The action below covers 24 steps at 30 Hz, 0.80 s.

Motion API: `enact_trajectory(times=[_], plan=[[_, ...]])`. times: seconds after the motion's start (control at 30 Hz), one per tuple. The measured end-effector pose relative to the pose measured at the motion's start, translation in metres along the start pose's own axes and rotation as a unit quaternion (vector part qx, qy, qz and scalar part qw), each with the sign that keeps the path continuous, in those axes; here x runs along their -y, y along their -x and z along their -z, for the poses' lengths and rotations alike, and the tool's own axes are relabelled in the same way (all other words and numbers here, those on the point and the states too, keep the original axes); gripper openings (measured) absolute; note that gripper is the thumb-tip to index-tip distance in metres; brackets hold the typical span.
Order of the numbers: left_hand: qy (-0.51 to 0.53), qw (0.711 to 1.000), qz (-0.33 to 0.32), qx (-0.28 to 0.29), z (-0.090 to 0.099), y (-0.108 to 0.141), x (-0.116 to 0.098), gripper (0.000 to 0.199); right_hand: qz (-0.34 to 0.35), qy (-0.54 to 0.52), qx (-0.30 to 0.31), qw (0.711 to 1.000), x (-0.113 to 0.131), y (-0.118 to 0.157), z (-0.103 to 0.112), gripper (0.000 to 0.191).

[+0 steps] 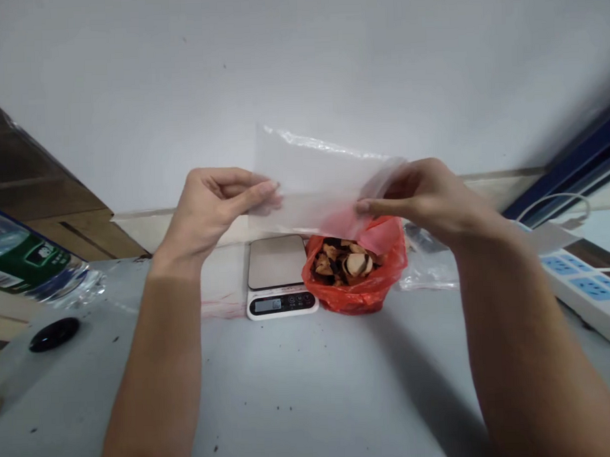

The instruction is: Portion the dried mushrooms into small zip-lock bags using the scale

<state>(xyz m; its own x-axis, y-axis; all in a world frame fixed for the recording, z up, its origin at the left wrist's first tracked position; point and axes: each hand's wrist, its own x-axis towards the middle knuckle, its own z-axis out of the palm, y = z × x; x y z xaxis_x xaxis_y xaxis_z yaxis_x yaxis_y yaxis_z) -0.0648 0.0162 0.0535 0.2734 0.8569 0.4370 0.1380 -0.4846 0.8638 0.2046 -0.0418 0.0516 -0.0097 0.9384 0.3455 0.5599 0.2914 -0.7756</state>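
Note:
A clear plastic bag (313, 175) is stretched between my two hands, above the table and in front of the wall. My left hand (224, 198) pinches its left edge between thumb and fingers. At the other edge, my right hand (414, 195) grips the bag, its fingers partly behind the plastic. Below stands a white kitchen scale (276, 263) with a lit display and a bare weighing plate. Touching the scale's right side is an open red plastic bag (360, 296), filled with dried brown and pale slices (343, 262).
More clear plastic bags (429, 264) lie right of the red bag. A white power strip (587, 292) with blue sockets sits at the right. On the left are a green-labelled water bottle (36, 258) and a black oval object (54, 334). Dark crumbs dot the grey table (290, 382).

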Motion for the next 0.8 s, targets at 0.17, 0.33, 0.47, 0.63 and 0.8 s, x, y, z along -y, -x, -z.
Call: enact_trajectory(times=[0.17,0.33,0.47,0.63,0.8], plan=[[-0.071,0.994,0.070,0.040,0.051,0.006,0.006,0.032,0.019,-0.133,-0.059,0.989,0.010,-0.006,-0.037,0.023],[-0.143,0.959,0.240,0.046,0.107,0.025,0.029,0.032,0.123,-0.025,-0.115,0.985,0.032,-0.009,-0.108,0.016],[-0.171,0.923,0.344,0.010,0.136,0.042,0.059,0.026,0.291,0.180,0.013,0.940,0.054,-0.009,-0.171,0.027],[-0.166,0.913,0.370,0.047,0.139,0.055,0.082,0.035,0.306,0.326,0.284,0.848,0.069,0.002,-0.224,0.025],[-0.254,0.900,0.343,0.092,0.133,0.045,0.090,0.033,0.255,0.315,0.389,0.827,0.060,0.014,-0.238,0.027]])
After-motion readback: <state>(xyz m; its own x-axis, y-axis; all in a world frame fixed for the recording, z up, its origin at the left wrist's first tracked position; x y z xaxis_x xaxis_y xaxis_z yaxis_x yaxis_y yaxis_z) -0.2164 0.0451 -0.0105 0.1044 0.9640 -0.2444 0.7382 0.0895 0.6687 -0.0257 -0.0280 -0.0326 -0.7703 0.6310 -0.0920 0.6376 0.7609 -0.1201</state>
